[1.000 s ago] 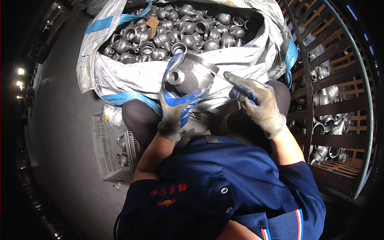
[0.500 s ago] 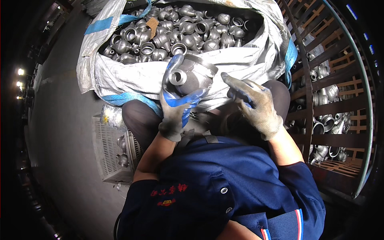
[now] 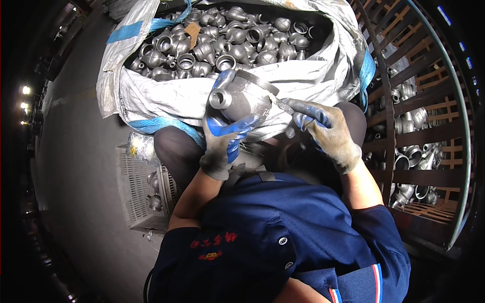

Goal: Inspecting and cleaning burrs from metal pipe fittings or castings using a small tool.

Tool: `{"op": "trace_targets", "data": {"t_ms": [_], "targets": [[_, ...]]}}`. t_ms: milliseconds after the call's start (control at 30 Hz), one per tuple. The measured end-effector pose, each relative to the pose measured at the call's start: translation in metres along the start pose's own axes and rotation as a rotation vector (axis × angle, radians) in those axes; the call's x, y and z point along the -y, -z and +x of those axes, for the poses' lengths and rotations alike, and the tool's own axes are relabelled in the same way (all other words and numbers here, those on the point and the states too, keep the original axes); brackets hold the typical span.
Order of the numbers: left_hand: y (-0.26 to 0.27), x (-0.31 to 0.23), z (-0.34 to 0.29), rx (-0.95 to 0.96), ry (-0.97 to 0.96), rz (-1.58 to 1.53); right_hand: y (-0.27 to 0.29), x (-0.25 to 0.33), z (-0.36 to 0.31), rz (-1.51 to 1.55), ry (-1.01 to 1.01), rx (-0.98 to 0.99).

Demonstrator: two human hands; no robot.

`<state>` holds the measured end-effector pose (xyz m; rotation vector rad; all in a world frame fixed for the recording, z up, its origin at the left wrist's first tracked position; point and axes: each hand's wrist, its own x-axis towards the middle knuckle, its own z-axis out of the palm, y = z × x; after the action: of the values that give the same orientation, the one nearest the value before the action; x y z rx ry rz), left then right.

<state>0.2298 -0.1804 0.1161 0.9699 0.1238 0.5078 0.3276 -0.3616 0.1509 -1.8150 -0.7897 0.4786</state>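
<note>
A grey metal pipe fitting (image 3: 247, 103), round-bodied with a threaded collar and a short round side outlet, is held up in front of the white sack. My left hand (image 3: 220, 134), in a grey and blue coated glove, is closed around its left side and underside, the thumb and fingers spread along the body. My right hand (image 3: 326, 129), gloved alike, is just right of the fitting with its fingers curled and the index finger pointing at the collar's lower edge. What those fingers pinch, if anything, is too small and blurred to name.
Beyond my hands, an open white woven sack (image 3: 166, 98) with blue straps holds many similar fittings (image 3: 237, 35) and a cardboard scrap (image 3: 192, 33). A slatted metal cage (image 3: 424, 126) with more fittings stands at right. A plastic crate (image 3: 134, 187) sits on the floor at left.
My right hand has turned and its fingers have curled in, with the index fingertip now close to the fitting. The fitting has tilted slightly in my left hand and shifted a little.
</note>
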Motion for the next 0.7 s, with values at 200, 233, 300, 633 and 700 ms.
{"op": "trace_targets", "data": {"t_ms": [200, 233, 300, 633, 700], "targets": [[0.0044, 0.0026, 0.0015, -0.021, 0.018, 0.074, 0.001, 0.0027, 0.0005, -0.064, 0.108, 0.029], [0.0056, 0.0031, 0.0013, -0.016, 0.021, 0.078, 0.002, 0.0031, -0.0007, 0.056, 0.014, 0.043], [0.0071, 0.0041, 0.0013, -0.014, 0.022, 0.081, 0.0029, 0.0033, -0.002, 0.175, -0.081, 0.059], [0.002, 0.0016, 0.0029, 0.005, -0.058, 0.099, 0.0054, 0.0043, 0.0025, 0.084, -0.023, 0.065], [0.0023, -0.0001, 0.0026, 0.014, -0.053, 0.096, 0.0027, 0.0084, 0.0036, 0.12, 0.038, 0.079]]}}
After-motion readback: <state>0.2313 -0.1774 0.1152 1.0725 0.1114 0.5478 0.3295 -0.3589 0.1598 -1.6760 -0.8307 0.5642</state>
